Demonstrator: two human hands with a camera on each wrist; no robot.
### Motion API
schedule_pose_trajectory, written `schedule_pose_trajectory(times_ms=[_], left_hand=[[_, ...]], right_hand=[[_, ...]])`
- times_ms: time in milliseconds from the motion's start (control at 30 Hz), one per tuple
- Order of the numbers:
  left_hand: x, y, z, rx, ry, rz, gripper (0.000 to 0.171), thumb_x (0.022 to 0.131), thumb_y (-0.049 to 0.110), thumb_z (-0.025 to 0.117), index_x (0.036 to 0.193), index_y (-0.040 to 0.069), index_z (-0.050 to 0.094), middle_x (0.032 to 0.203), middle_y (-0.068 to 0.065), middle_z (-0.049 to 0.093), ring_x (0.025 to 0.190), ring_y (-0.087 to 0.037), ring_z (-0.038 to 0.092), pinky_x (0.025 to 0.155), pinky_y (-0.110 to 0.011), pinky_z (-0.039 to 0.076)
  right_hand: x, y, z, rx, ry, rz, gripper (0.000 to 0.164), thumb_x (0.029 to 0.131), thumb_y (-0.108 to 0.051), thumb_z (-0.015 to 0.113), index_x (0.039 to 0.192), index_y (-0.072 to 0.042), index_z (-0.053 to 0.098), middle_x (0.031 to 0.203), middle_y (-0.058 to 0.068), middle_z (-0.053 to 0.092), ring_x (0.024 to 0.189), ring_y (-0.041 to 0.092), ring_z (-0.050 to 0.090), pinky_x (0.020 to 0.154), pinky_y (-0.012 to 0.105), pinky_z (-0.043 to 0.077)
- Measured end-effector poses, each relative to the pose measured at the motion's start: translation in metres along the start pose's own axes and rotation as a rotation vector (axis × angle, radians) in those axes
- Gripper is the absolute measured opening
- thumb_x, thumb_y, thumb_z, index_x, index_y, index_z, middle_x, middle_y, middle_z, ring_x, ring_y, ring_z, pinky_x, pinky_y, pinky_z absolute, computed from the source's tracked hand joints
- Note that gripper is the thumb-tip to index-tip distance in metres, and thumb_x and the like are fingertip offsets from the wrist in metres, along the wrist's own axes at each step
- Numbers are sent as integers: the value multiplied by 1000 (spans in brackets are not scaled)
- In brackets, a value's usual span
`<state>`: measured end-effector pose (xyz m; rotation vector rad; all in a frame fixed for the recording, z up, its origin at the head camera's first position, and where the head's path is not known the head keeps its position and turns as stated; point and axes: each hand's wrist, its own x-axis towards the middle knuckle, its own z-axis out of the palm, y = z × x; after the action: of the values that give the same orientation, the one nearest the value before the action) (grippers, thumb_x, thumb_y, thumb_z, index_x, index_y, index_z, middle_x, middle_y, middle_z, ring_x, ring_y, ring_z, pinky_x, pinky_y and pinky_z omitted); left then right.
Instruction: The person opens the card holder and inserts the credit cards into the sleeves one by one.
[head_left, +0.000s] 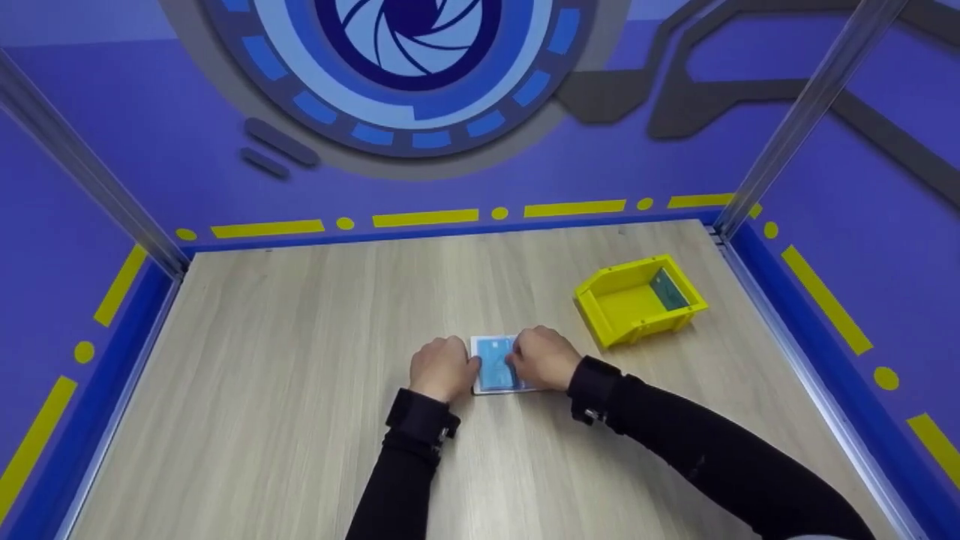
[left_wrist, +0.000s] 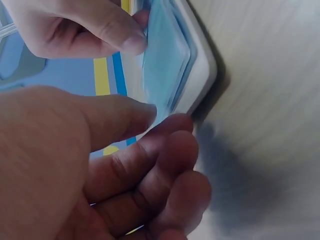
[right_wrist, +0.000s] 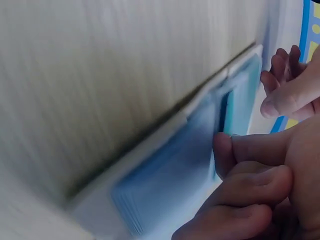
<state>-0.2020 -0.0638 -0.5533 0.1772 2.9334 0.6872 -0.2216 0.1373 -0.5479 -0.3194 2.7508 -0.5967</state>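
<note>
A flat white holder (head_left: 475, 390) lies on the table under both hands, bearing light blue cards (head_left: 493, 363). In the right wrist view a layered blue stack (right_wrist: 160, 175) fills its nearer part, beside a teal card (right_wrist: 245, 95) across a dark gap. My right hand (head_left: 546, 358) pinches the teal card's inner edge between thumb and index finger. My left hand (head_left: 441, 367) is at the holder's left end, thumb tip by the card's corner. Its fingers are loosely bent, with a gap from the thumb in the right wrist view; whether it touches the card is unclear.
A yellow open bin (head_left: 622, 304) stands on the wooden table (head_left: 300, 360) to the right, behind the right hand. It has a dark green panel (head_left: 667, 289) at its right end. Blue walls with metal corner posts border the table at the back and sides.
</note>
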Motion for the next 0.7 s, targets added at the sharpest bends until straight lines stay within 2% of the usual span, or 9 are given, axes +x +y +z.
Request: schedule_pose_trajectory(times_ms=[100, 167, 333, 467, 567, 700], left_hand=[[0, 0, -1, -8, 6, -3, 51, 102, 35, 78, 63, 18, 49, 66, 3, 48, 60, -17, 45, 56, -35, 33], [0, 0, -1, -21, 1, -8, 54, 101, 37, 78, 61, 19, 46, 63, 4, 44, 57, -16, 42, 55, -35, 31], [1, 0, 3, -39, -20, -32, 56, 98, 49, 81, 65, 18, 48, 63, 5, 41, 58, -15, 40, 55, -34, 29], [2, 0, 10, -19, -29, -50, 56, 94, 54, 85, 68, 18, 51, 65, 5, 41, 59, -15, 41, 55, -34, 31], [4, -1, 12, -7, -29, -57, 56, 92, 52, 88, 66, 18, 51, 64, 5, 42, 59, -15, 42, 55, -34, 32], [5, 0, 13, -20, -35, -59, 54, 92, 50, 88, 67, 17, 54, 65, 4, 44, 59, -16, 43, 55, -34, 33]], right_hand=[[0, 2, -13, 20, 20, 25, 26, 109, -25, 69, 113, -3, 83, 96, 8, 78, 80, 19, 63, 80, 38, 56], [1, 6, -24, 21, 40, 36, 30, 109, -26, 68, 121, -2, 82, 107, 11, 81, 86, 21, 66, 86, 40, 59], [4, 19, -48, 5, 47, 69, 27, 109, -27, 69, 114, -5, 82, 99, 10, 77, 84, 23, 67, 78, 36, 56], [6, 27, -53, -36, -7, 83, 24, 107, -29, 73, 110, -6, 81, 92, 8, 74, 82, 23, 66, 73, 33, 52], [8, 29, -49, -89, -46, 81, 25, 106, -29, 74, 114, -6, 82, 94, 8, 75, 85, 23, 66, 78, 35, 56], [9, 29, -44, -156, -71, 74, 29, 103, -27, 78, 122, -5, 81, 107, 10, 79, 92, 25, 66, 91, 42, 60]])
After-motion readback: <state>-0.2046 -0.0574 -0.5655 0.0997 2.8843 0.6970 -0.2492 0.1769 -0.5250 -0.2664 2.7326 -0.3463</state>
